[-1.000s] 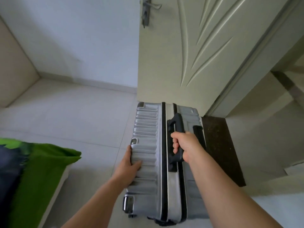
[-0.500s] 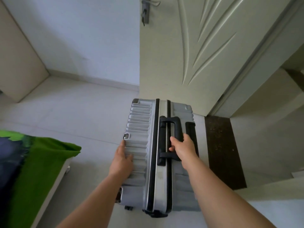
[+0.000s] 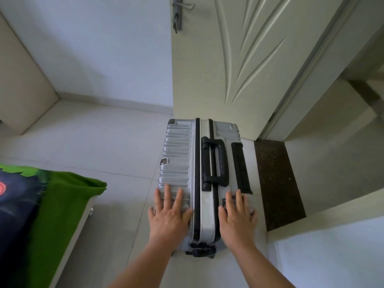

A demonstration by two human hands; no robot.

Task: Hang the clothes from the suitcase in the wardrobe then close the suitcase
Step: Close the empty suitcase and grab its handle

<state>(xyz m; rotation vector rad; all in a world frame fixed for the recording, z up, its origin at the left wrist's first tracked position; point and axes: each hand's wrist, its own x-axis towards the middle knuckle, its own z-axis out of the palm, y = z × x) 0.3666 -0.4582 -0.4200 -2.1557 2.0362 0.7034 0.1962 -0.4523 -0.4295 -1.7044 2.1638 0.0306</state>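
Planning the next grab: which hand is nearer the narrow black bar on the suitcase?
Right. The right hand lies just below the narrow black bar; the left hand rests on the ribbed left side of the suitcase.

- Under my left hand (image 3: 168,215) and right hand (image 3: 236,217): silver ribbed suitcase (image 3: 176,154), black handle (image 3: 216,161).
- Left of that grip: green blanket (image 3: 68,204), dark blue print.
- Right of it: dark brown speckled threshold (image 3: 276,183).

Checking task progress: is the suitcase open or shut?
Shut: the suitcase stands on edge, its halves joined with no gap and no clothes showing.
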